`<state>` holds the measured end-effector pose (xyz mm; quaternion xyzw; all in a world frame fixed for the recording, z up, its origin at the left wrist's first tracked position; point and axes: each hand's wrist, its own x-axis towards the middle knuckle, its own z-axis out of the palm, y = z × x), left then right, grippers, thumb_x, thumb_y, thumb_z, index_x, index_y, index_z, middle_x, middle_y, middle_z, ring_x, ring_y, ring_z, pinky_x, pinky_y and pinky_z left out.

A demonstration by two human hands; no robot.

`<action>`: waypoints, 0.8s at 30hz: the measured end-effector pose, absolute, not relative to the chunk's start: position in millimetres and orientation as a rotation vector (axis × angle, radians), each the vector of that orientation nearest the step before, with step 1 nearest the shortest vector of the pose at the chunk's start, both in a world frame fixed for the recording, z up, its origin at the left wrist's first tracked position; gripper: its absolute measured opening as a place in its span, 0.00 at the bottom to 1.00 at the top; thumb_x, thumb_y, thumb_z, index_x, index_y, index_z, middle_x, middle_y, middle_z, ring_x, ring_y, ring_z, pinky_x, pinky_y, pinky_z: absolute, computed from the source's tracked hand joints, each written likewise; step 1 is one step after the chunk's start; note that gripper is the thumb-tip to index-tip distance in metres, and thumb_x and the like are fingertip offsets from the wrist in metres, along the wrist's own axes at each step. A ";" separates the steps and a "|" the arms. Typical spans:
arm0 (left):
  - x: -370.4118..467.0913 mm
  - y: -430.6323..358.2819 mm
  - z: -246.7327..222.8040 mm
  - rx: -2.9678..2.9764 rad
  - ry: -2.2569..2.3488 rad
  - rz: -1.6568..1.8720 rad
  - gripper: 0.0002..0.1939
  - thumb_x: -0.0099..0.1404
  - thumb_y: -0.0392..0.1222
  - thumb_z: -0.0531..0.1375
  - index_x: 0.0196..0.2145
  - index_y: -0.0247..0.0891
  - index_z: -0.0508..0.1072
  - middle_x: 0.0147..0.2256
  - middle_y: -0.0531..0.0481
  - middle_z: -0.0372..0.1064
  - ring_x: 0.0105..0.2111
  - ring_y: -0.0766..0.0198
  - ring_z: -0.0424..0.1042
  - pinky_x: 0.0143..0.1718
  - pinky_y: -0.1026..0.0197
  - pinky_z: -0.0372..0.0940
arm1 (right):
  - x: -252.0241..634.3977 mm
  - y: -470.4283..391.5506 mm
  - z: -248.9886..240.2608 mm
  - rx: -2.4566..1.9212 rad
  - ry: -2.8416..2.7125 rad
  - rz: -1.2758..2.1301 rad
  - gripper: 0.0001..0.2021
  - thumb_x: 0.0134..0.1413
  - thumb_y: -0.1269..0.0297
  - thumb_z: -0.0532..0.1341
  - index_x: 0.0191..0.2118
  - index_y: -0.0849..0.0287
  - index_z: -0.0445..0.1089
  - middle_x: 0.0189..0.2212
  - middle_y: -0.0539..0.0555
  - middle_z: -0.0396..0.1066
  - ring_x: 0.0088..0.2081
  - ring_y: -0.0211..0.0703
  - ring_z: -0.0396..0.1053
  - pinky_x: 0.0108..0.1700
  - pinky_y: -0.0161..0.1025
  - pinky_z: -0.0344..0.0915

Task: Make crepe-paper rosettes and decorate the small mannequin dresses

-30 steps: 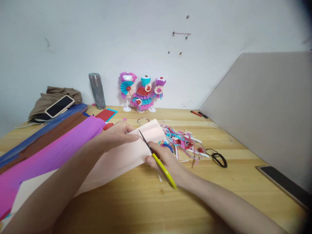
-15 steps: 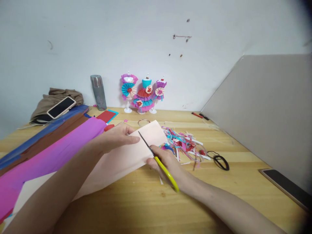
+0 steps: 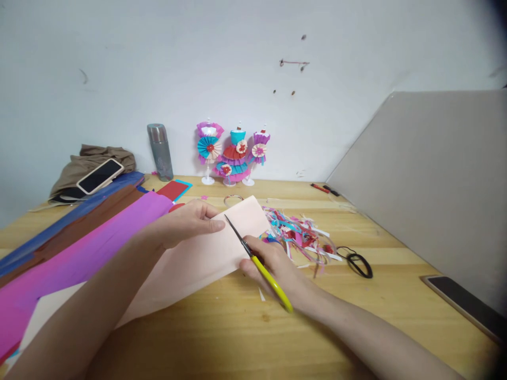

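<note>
My left hand [image 3: 194,220] pinches the upper edge of a long pale pink sheet of paper [image 3: 194,261], thumb on top. The sheet stretches from the lower left to a free end at the middle. My right hand [image 3: 273,264] is wrapped round the yellow handles of a pair of scissors [image 3: 269,279]. Their dark blades lie across the paper near its free end, tip close to my left thumb. Whether the paper between the blades is cut, I cannot tell. Just beyond my right hand is a heap of coloured paper scraps [image 3: 301,232].
Purple-pink paper [image 3: 119,237], brown paper [image 3: 87,221] and blue paper [image 3: 71,206] lie at the left. Behind stand a bottle [image 3: 160,153] and several small dress forms [image 3: 237,153]. A black cord loop [image 3: 359,265] and a phone [image 3: 467,306] are on the right.
Almost nothing differs. My left thumb has shifted very slightly left on the paper, and the scissors stay in the same place across it.
</note>
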<state>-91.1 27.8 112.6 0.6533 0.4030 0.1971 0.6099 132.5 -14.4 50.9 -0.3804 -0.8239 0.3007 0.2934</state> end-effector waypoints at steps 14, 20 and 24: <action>-79.1 29.5 99.0 1.583 0.967 0.421 0.22 0.53 0.57 0.65 0.31 0.31 0.78 0.26 0.47 0.74 0.22 0.64 0.68 0.21 0.66 0.57 | 133.0 -15.0 53.4 -0.947 -2.216 0.818 0.19 0.62 0.46 0.52 0.34 0.59 0.61 0.23 0.47 0.57 0.24 0.35 0.54 0.27 0.34 0.50; -79.4 28.6 99.2 1.613 0.986 0.422 0.21 0.53 0.56 0.65 0.31 0.32 0.78 0.25 0.48 0.74 0.23 0.63 0.70 0.21 0.65 0.59 | 131.1 -15.1 41.2 -0.977 -2.163 0.774 0.16 0.61 0.49 0.53 0.31 0.57 0.59 0.19 0.45 0.55 0.20 0.34 0.53 0.23 0.33 0.47; -79.9 27.8 99.9 1.607 0.958 0.426 0.22 0.53 0.57 0.65 0.31 0.32 0.78 0.25 0.48 0.73 0.25 0.62 0.70 0.23 0.65 0.61 | 129.8 -18.3 40.7 -0.994 -2.144 0.751 0.14 0.60 0.51 0.54 0.31 0.57 0.59 0.19 0.44 0.54 0.19 0.33 0.53 0.22 0.32 0.47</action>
